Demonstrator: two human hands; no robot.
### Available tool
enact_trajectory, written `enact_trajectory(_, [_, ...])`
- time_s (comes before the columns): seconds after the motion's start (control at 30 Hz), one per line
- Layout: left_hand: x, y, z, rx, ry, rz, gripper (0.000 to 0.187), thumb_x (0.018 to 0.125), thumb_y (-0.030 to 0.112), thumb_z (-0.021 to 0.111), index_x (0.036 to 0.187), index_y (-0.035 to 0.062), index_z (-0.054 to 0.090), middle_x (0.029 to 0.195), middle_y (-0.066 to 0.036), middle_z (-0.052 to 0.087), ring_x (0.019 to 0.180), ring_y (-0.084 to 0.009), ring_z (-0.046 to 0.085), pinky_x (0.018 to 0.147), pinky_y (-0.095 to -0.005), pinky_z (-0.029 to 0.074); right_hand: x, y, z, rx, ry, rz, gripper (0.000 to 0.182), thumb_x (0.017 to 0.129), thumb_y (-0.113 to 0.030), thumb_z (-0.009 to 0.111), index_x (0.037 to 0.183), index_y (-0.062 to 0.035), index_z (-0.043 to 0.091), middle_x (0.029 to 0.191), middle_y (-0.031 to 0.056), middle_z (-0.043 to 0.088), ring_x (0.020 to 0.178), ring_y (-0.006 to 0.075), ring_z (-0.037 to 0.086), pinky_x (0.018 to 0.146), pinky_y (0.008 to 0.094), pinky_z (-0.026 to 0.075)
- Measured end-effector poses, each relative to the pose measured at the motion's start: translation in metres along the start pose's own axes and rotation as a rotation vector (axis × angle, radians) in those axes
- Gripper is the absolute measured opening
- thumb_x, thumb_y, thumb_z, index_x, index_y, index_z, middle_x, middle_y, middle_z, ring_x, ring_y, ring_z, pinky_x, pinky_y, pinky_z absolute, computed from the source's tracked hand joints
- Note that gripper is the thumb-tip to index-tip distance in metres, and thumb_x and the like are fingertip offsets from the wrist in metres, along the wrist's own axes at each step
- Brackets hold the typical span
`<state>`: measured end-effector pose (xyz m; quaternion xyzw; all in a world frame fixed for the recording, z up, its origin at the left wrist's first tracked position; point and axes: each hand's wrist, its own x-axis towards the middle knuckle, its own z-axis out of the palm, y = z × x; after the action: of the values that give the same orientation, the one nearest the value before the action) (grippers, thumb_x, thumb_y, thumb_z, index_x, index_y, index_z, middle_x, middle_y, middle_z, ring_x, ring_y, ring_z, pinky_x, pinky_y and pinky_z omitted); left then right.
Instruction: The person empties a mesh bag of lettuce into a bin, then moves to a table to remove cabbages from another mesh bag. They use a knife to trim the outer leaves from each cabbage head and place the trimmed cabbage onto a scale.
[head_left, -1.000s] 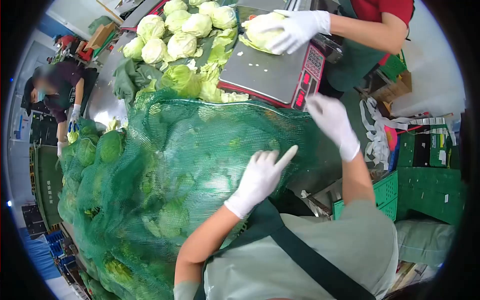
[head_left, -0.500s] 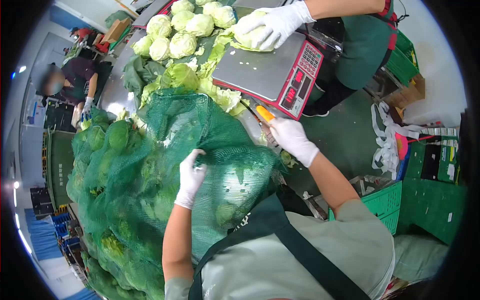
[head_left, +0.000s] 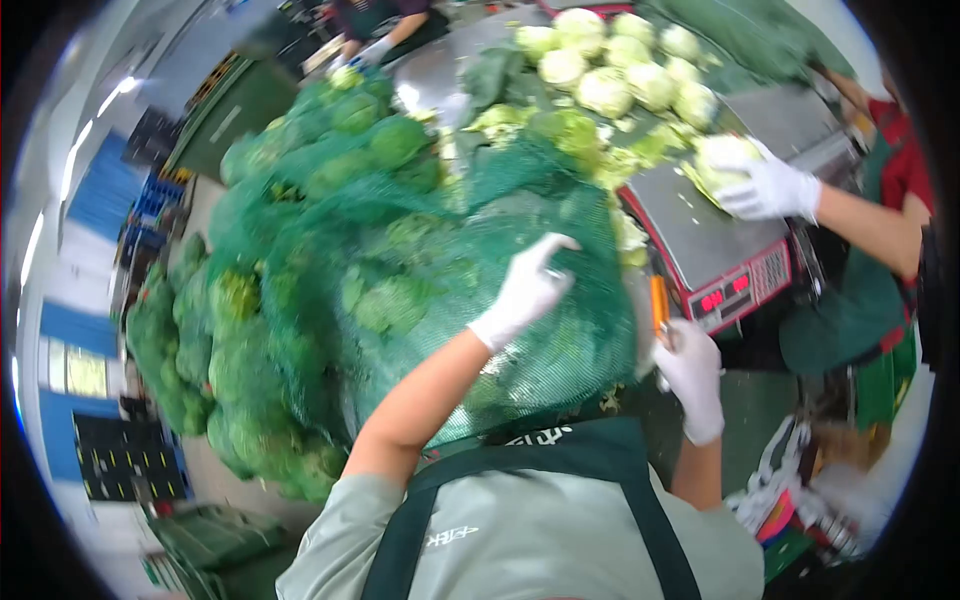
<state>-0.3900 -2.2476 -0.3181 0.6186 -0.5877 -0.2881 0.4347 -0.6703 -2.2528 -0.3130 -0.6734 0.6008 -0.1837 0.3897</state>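
Observation:
My left hand (head_left: 525,293), in a white glove, is over a green mesh sack (head_left: 590,330) spread on the work surface. Its index finger and thumb are apart, with nothing visible between them. At the right edge of the sack, my gloved right hand (head_left: 695,378) is closed around an orange-handled knife (head_left: 659,302). The handle points up past the fist; most of the blade is hidden. Cabbages (head_left: 392,303) show through the mesh. Loose cabbage leaves (head_left: 570,140) lie beyond the sack's far edge.
A co-worker's gloved hand (head_left: 765,185) holds a pale cabbage (head_left: 722,165) over a red-framed scale (head_left: 740,297). Trimmed cabbages (head_left: 605,92) are grouped at the back. Full mesh sacks (head_left: 245,350) stand to the left. Another person (head_left: 385,40) works at the far end.
The view has swung, shifting the scene. My left hand's finger and thumb have spread from the bunched mesh. The co-worker's hand and cabbage remain at the scale, whose display has changed.

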Motion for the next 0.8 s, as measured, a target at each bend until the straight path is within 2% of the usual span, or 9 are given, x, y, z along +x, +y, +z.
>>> enact_trajectory(0.03, [-0.005,0.001,0.010,0.012,-0.050,0.097,0.049,0.080,0.001,0.066,0.128,0.0073,0.058,0.126,-0.016,0.065,0.112,-0.0286,0.066,0.096,-0.0357,0.052,-0.004,0.031,-0.001,0.062,0.097,-0.198,0.022,0.083,-0.003,0.067,0.104,0.0033,0.067,0.074,0.0045,0.063,0.061,0.0089,0.060,0.056,0.0275,0.048])
enact_trajectory(0.1, [-0.023,0.006,0.025,0.039,-0.244,0.140,0.076,0.085,0.015,0.071,0.153,0.0101,0.036,0.155,-0.018,0.042,0.141,-0.0348,0.044,0.115,-0.0413,0.039,-0.032,-0.028,-0.041,0.418,-0.074,0.127,0.022,0.086,0.004,0.060,0.108,0.0036,0.063,0.078,0.0033,0.064,0.063,0.0058,0.057,0.053,0.0236,0.045])
enact_trajectory(0.17, [-0.040,0.014,0.028,-0.012,-0.473,0.065,0.087,0.082,0.012,0.072,0.157,0.0131,0.028,0.157,-0.020,0.037,0.145,-0.0345,0.038,0.119,-0.0396,0.036,-0.020,0.010,-0.041,0.092,0.094,-0.233,0.022,0.089,0.003,0.058,0.111,0.0027,0.061,0.082,0.0031,0.064,0.062,0.0056,0.058,0.050,0.0219,0.043])
enact_trajectory(0.3, [-0.066,0.031,-0.005,0.101,-0.695,0.027,0.082,0.079,-0.002,0.056,0.154,0.0255,0.038,0.146,-0.023,0.048,0.129,-0.0444,0.052,0.107,-0.0452,0.046,-0.019,-0.088,-0.013,0.447,-0.149,-0.116,0.028,0.092,0.003,0.054,0.119,0.0054,0.055,0.083,0.0087,0.063,0.059,0.0120,0.062,0.055,0.0266,0.050])
enact_trajectory(0.4, [-0.097,-0.004,-0.028,-0.195,-0.607,0.123,0.076,0.067,-0.014,0.043,0.131,0.0183,0.068,0.158,-0.024,0.034,0.146,-0.0393,0.035,0.118,-0.0377,0.032,0.014,-0.105,0.056,0.281,-0.131,-0.489,0.029,0.093,-0.009,0.062,0.121,-0.0034,0.057,0.087,0.0108,0.067,0.075,0.0174,0.067,0.067,0.0333,0.053])
enact_trajectory(0.43, [-0.098,0.001,-0.047,-0.301,-0.647,0.101,0.071,0.074,-0.012,0.045,0.134,0.0186,0.067,0.156,-0.023,0.041,0.147,-0.0360,0.036,0.119,-0.0367,0.029,0.021,-0.124,0.067,0.151,-0.191,-0.482,0.031,0.090,-0.017,0.067,0.118,-0.0070,0.059,0.090,0.0138,0.068,0.077,0.0234,0.069,0.071,0.0375,0.055])
enact_trajectory(0.53, [-0.122,-0.012,-0.093,-0.334,-0.560,-0.223,0.053,0.078,-0.011,0.055,0.121,0.0121,0.075,0.157,-0.024,0.040,0.145,-0.0337,0.039,0.119,-0.0380,0.031,0.064,-0.157,0.128,0.189,-0.317,-0.550,0.022,0.088,-0.025,0.066,0.099,-0.0056,0.064,0.094,0.0167,0.069,0.086,0.0382,0.066,0.077,0.0433,0.052])
enact_trajectory(0.73, [-0.138,-0.075,-0.184,-0.144,-0.113,-0.338,0.030,0.090,-0.007,0.053,0.106,0.0016,0.077,0.135,-0.013,0.063,0.125,-0.0230,0.059,0.108,-0.0337,0.043,0.158,-0.182,0.197,0.396,-0.328,-0.502,0.029,0.092,-0.030,0.064,0.092,-0.0009,0.064,0.082,0.0113,0.066,0.075,0.0206,0.060,0.073,0.0368,0.048])
enact_trajectory(0.8, [-0.137,-0.124,-0.213,-0.139,0.009,-0.398,0.040,0.088,-0.003,0.059,0.126,0.0050,0.067,0.136,-0.012,0.062,0.126,-0.0229,0.057,0.107,-0.0334,0.043,0.182,-0.188,0.194,0.466,-0.333,-0.452,0.033,0.094,-0.033,0.064,0.092,-0.0005,0.065,0.080,0.0084,0.065,0.075,0.0154,0.057,0.072,0.0343,0.048])
